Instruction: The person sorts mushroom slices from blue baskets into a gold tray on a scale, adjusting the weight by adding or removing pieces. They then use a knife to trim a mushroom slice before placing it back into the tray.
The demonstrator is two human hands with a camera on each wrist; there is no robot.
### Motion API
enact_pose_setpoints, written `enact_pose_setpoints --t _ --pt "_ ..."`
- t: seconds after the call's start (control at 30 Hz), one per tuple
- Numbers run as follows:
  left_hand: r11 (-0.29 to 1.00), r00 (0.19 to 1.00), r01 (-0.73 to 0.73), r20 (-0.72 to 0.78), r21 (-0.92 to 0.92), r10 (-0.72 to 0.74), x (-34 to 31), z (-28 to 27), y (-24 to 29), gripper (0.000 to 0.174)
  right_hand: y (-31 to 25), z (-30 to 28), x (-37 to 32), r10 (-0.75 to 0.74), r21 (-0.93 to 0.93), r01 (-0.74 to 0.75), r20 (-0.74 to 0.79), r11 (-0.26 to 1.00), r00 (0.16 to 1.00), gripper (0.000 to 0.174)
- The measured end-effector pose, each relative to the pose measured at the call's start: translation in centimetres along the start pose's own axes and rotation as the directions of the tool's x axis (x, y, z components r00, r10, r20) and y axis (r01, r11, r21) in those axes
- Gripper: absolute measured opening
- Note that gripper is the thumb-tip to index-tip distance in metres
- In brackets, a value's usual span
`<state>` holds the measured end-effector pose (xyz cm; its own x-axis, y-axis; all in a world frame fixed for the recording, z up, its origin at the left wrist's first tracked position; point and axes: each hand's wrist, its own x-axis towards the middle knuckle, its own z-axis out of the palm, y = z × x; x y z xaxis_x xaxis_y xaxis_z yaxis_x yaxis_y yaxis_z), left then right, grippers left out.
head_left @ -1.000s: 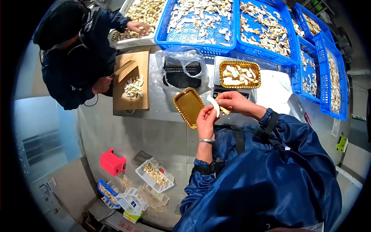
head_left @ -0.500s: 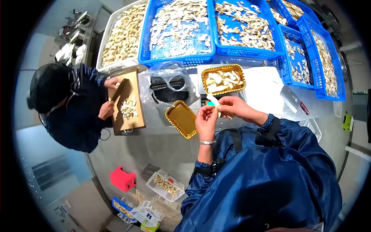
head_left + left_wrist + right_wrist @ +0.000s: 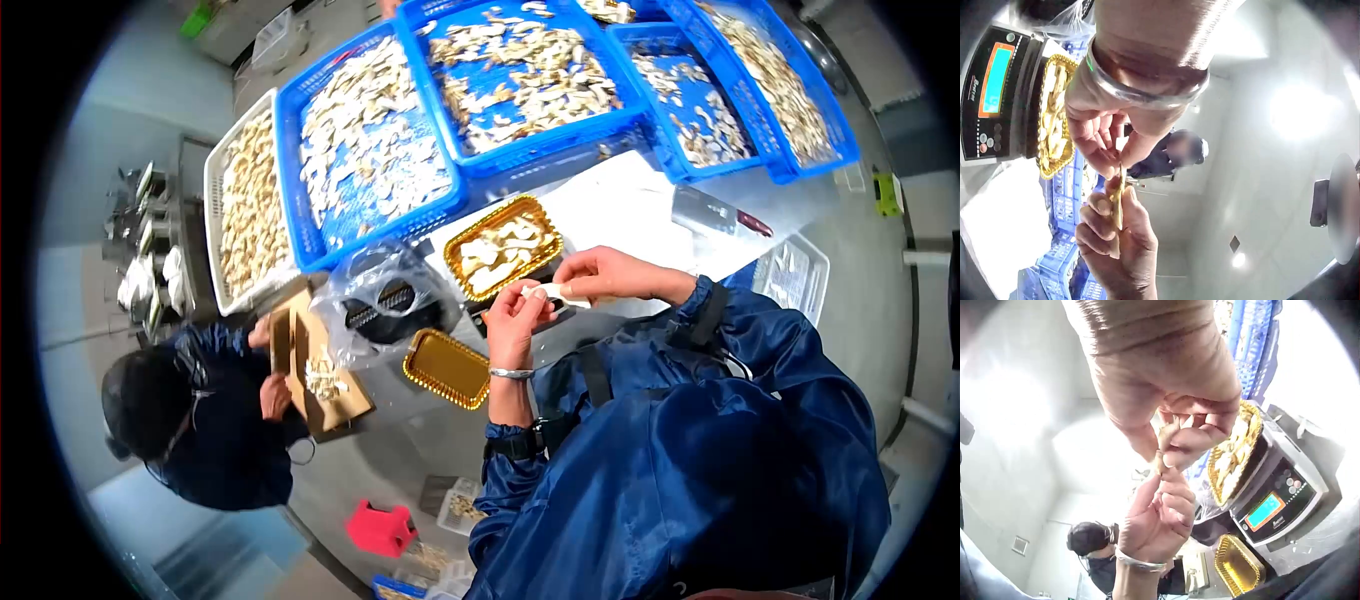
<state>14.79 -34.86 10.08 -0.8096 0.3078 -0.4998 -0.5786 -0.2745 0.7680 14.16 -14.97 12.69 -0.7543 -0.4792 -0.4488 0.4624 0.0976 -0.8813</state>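
My left hand (image 3: 513, 322) pinches a pale mushroom slice (image 3: 566, 295) between thumb and fingertips. From the other side my right hand (image 3: 622, 276) grips it too, so the fingertips of both hands nearly meet. In the left wrist view a thin slice (image 3: 1119, 209) shows edge-on between the hands; the curled fingers hide part of it. Just beyond them, a gold tray (image 3: 453, 268) of mushroom slices rests on a digital scale (image 3: 1300, 503) with a lit display. A second gold tray (image 3: 447, 366), bare inside, lies left of my left hand.
Blue crates (image 3: 455, 190) of sliced mushrooms line the back, with a white crate (image 3: 217, 190) at their left. A clear plastic bag (image 3: 345, 290) lies left of the scale. At right is a knife (image 3: 705, 212). Another person (image 3: 225, 400) works at a wooden board (image 3: 345, 405).
The head view has turned, shifting the crates and trays leftward. The slice, which stuck up from my left hand, now lies across between both hands. The other person's hand went from the white crate to the board.
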Motion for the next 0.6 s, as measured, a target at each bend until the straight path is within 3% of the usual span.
enact_pose_setpoints --t 0.2,0.27,0.4,0.53,0.6 --pt "0.997 0.999 0.041 -0.006 -0.072 -0.041 2.0 5.4 0.1 0.015 1.1 -6.1 -4.8 0.069 0.348 0.000 -0.186 0.938 0.980 0.032" --pt "1.000 0.999 0.021 -0.035 -0.014 -0.021 2.5 7.7 0.0 0.022 1.7 -8.6 -6.5 0.027 0.327 0.059 -0.253 0.943 0.967 0.033" --pt "0.999 0.998 0.042 -0.040 0.008 -0.042 4.7 12.3 -1.6 0.021 2.2 -14.8 -11.3 0.008 0.545 0.171 -0.309 0.821 0.951 0.054" --pt "0.994 0.992 0.091 -0.084 -0.057 -0.096 7.0 17.7 -4.4 0.022 4.1 -21.0 -15.6 -0.007 0.663 0.253 -0.350 0.704 0.937 0.058" --pt "0.988 0.989 0.125 -0.074 -0.090 -0.131 8.2 20.7 -5.8 0.026 4.7 -23.7 -17.7 -0.027 0.687 0.300 -0.378 0.661 0.926 0.050"
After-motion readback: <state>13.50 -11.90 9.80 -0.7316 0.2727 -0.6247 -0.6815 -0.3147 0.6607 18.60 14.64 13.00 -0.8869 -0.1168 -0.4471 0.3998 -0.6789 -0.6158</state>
